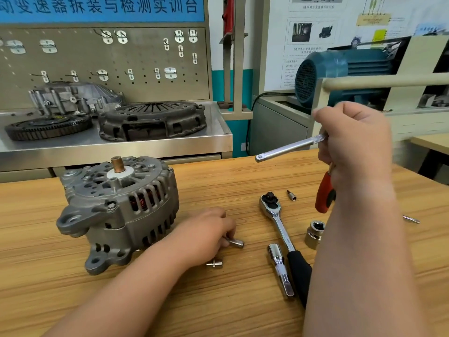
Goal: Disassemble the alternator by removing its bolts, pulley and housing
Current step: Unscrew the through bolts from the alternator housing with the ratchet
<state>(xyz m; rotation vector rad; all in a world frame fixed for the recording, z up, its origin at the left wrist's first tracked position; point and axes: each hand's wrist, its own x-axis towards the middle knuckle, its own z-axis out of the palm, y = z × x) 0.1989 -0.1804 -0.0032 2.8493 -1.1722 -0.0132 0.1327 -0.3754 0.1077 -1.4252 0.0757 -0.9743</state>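
Chrome extension bar (pixel 289 148) and red-handled tool (pixel 324 197) are crowding my clenched right hand (pixel 353 142); my left hand (pixel 206 229) is pinching a small socket (pixel 237 243) just right of the alternator (pixel 116 210), standing left on the wooden table (pixel 218 181). Either tool could slip.

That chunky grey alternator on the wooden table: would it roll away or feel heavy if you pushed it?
Probably heavy for its size: the alternator looks like thick cast metal, and copper windings show through its slots. It likely would not roll, since its mounting ears jut out against the table. It looks rigid, not fragile.
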